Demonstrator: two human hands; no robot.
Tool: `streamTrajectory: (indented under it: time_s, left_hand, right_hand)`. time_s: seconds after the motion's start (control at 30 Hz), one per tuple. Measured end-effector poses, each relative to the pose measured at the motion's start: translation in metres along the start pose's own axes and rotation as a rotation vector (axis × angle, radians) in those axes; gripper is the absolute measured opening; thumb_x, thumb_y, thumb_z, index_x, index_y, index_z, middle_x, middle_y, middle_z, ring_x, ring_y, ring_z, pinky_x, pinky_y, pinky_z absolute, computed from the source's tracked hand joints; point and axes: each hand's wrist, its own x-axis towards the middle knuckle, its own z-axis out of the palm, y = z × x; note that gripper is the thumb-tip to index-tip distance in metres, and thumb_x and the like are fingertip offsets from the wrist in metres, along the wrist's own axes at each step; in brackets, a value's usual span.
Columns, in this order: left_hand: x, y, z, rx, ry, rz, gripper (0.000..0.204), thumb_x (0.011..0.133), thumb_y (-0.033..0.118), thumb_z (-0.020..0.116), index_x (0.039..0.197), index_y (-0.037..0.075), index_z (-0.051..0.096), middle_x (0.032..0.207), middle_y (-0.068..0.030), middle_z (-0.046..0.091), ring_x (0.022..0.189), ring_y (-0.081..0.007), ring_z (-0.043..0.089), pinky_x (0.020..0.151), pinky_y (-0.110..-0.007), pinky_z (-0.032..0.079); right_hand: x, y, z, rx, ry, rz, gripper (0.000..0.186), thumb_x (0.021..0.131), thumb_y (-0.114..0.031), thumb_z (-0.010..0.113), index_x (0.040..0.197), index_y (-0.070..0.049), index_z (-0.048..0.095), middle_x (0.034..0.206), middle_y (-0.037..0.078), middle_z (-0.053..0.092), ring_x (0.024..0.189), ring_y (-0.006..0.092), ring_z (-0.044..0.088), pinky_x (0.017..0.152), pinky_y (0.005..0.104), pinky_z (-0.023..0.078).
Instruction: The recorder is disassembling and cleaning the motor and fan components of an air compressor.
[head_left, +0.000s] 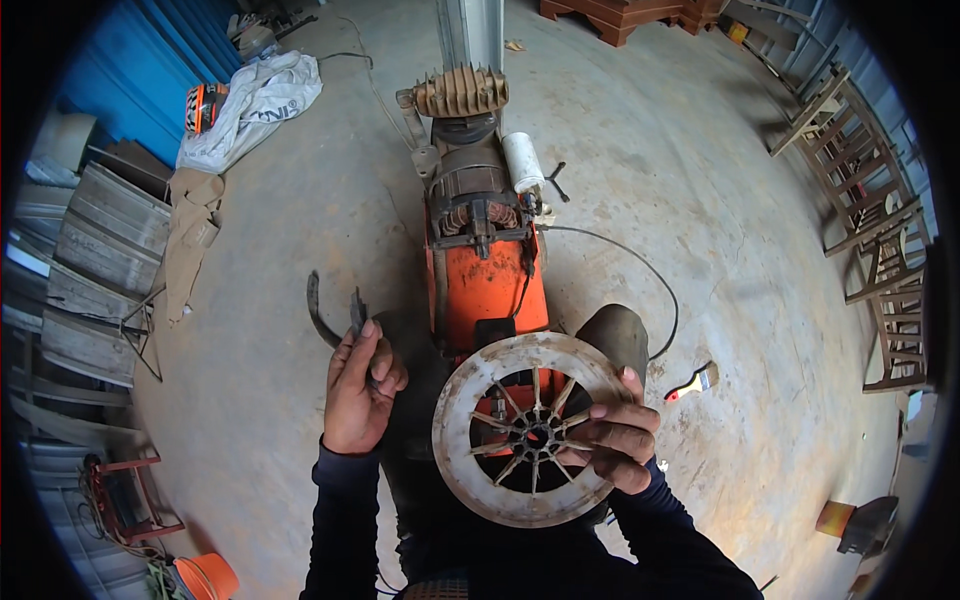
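Note:
My right hand (618,440) grips a round, dirty-white spoked wheel (465,400) by its right side, fingers reaching over the spokes. The wheel has a broad flat rim and a dark hub, and is held face up over my lap. Between the thumb and fingers of my left hand (362,385) a small dark metal tool (358,308) points upward; its exact kind is hard to make out. In front of me stands an orange air compressor (490,290), its motor and copper windings (480,210) exposed. A ribbed pump head (460,92) sits at its far end.
A curved dark strip (318,310) lies left of my left hand. A paintbrush (695,382) rests on the floor at right, near a black cable (665,275). Wooden chairs (860,190) line the right wall; a white sack (262,110) lies far left. A metal post (472,35) stands behind the compressor.

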Motion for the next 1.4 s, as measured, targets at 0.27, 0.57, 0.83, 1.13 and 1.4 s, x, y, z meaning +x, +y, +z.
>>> streamTrajectory:
  time_s: [0.27, 0.57, 0.83, 1.13, 1.4]
  left_hand:
    - [-0.006, -0.012, 0.018, 0.332, 0.003, 0.062, 0.021, 0.105, 0.027, 0.051, 0.095, 0.009, 0.056, 0.059, -0.0004, 0.053, 0.052, -0.0111, 0.051, 0.052, -0.026, 0.041]
    - [-0.004, -0.013, 0.016, 0.326, -0.131, -0.006, 0.029, 0.105, 0.032, 0.048, 0.099, 0.006, 0.057, 0.078, -0.0039, 0.062, 0.068, -0.0138, 0.059, 0.065, -0.028, 0.046]
    - [0.001, -0.008, 0.020, -0.061, -0.185, -0.243, 0.046, 0.105, 0.047, 0.035, 0.108, 0.007, 0.057, 0.094, -0.0022, 0.055, 0.093, -0.0169, 0.055, 0.088, -0.034, 0.041]
    - [0.002, -0.021, 0.002, -0.080, -0.387, -0.238, 0.048, 0.106, 0.046, 0.030, 0.112, 0.008, 0.057, 0.093, -0.0007, 0.053, 0.097, -0.0199, 0.055, 0.094, -0.035, 0.040]
    - [-0.009, -0.012, 0.039, 0.075, -0.102, -0.220, 0.043, 0.106, 0.045, 0.030, 0.107, 0.009, 0.055, 0.089, -0.0005, 0.048, 0.090, -0.0190, 0.050, 0.088, -0.035, 0.038]
  right_hand:
    - [-0.006, 0.004, 0.004, 0.006, 0.086, -0.018, 0.046, 0.077, -0.011, 0.085, 0.088, -0.012, 0.041, 0.085, 0.006, 0.056, 0.080, 0.0249, 0.061, 0.101, 0.0684, 0.045]
    - [-0.009, -0.002, -0.003, -0.017, 0.010, 0.079, 0.048, 0.075, -0.012, 0.086, 0.091, -0.011, 0.041, 0.086, 0.005, 0.055, 0.082, 0.0253, 0.060, 0.102, 0.0674, 0.045]
    - [-0.008, 0.000, -0.004, -0.014, 0.045, 0.231, 0.050, 0.070, -0.008, 0.086, 0.093, -0.013, 0.042, 0.090, 0.005, 0.056, 0.084, 0.0260, 0.061, 0.102, 0.0661, 0.045]
    - [-0.010, -0.006, -0.003, -0.017, 0.000, 0.260, 0.052, 0.069, -0.009, 0.088, 0.093, -0.014, 0.041, 0.091, 0.006, 0.056, 0.084, 0.0267, 0.061, 0.101, 0.0655, 0.045]
    - [-0.010, 0.000, -0.004, 0.012, 0.035, 0.237, 0.055, 0.070, -0.010, 0.087, 0.096, -0.015, 0.040, 0.091, 0.007, 0.056, 0.085, 0.0275, 0.061, 0.100, 0.0651, 0.046]
